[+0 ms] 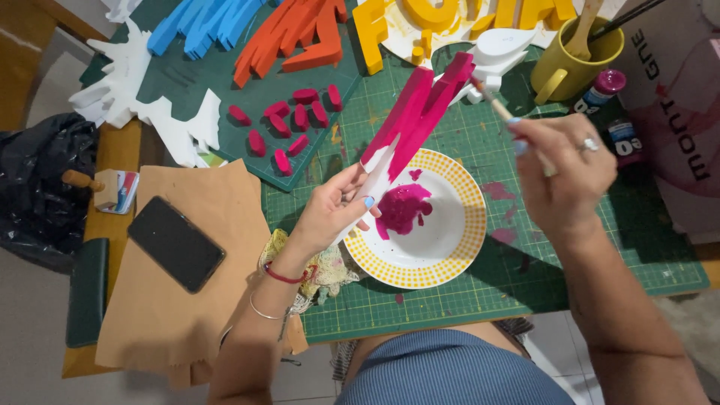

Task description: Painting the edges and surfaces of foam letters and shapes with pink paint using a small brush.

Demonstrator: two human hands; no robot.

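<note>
A long, forked foam piece, painted magenta with a white unpainted base (411, 124), is held at its lower end by the left hand (334, 210), whose fingers are closed around it above a white plate with a yellow dotted rim (461, 247). A pool of magenta paint (403, 208) lies on the plate. A thin paintbrush with a pale wooden handle (501, 110) is gripped in the closed fingers of the right hand (562, 176), its tip resting against the upper end of the foam piece.

The plate is set on a green gridded cutting mat (525, 277), stained with pink smears, which covers much of the wooden surface (120, 150). Small magenta foam bits (289, 124) are laid out on a darker mat beyond, with blue (199, 26), orange (296, 34), yellow (442, 19) and white (127, 86) foam shapes at the far edge. A yellow mug holding tools (574, 56) stands to the right, just beside small paint bottles (604, 90). A black phone (176, 244) lies on brown paper (187, 300) to the left. A black plastic bag (41, 180) is seen on the pale floor.
</note>
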